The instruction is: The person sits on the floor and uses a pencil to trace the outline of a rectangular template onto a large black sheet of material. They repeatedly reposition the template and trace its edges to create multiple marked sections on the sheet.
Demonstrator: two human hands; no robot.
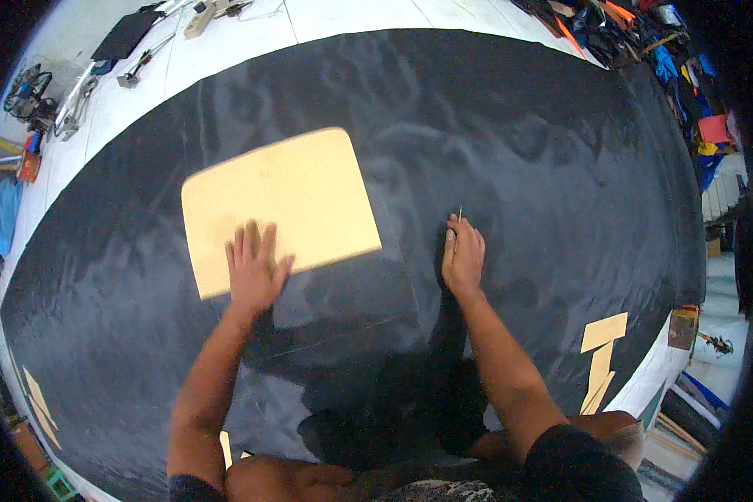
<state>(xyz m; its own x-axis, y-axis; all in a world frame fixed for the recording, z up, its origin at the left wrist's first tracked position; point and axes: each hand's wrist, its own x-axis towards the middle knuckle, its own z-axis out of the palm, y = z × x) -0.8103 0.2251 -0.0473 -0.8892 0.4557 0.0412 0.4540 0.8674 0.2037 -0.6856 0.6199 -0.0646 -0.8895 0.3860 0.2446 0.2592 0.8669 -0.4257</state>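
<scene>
A tan card template [280, 192] with two rounded far corners lies on a wide sheet of black, slightly glossy material [527, 201]. My left hand [258, 268] rests flat on the template's near edge, fingers spread. To the right of the template, my right hand [464, 259] is closed around a thin, light-coloured, pencil-like stick [460, 213], its tip pointing away from me. Most of the stick is hidden in the fingers, so its exact kind is unclear. Thin pale lines run over the black sheet near the template's right and near sides.
Smaller tan card pieces [604, 332] lie at the right, and narrow tan strips [40, 406] at the left. A heap of coloured scraps [636, 33] fills the far right corner. Along the far left sit a black flat object [125, 35] and a blue plastic bag [5, 216].
</scene>
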